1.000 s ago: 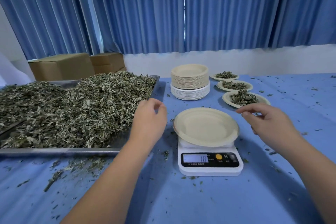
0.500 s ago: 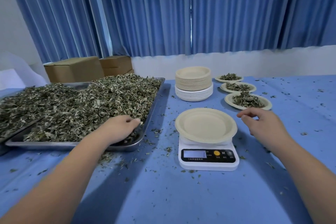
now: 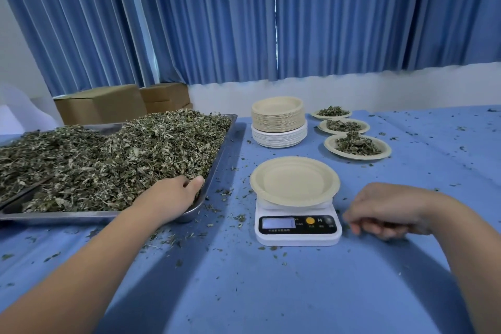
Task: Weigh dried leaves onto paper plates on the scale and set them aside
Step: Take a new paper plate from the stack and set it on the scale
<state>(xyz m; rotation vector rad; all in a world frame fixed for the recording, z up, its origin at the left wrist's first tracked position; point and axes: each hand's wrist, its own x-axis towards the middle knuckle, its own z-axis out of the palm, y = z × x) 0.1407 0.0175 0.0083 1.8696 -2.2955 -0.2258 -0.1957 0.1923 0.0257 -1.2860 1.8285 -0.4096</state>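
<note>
Left hand (image 3: 173,195): one, in the near right corner of the tray, fingers curled into the dried leaves (image 3: 122,154) and closed on a clump of them
Right hand (image 3: 385,209): one, low over the bench (image 3: 271,293) just right of the scale, fingers loosely curled downward, holding nothing
Scale (image 3: 298,228): one, white with a dark front panel, lit display and one orange button, standing on the bench between the two hands
Empty plate (image 3: 294,181): one, tan, lying level on top of the scale, no leaves in it
Filled plates: three, in a row behind and right of the scale, each with a small heap of leaves; near (image 3: 379,154), middle (image 3: 363,127), far (image 3: 315,116)
Plate stack (image 3: 278,122): one stack behind the scale, tan plates above white ones, too many to count
Tray (image 3: 214,168): metal, heaped with leaves; the rim of a second tray (image 3: 24,194) shows at the left
Cardboard boxes: two, behind the tray; larger (image 3: 103,103), smaller (image 3: 165,95)
Loose bits: many leaf crumbs scattered over the blue bench cover
</note>
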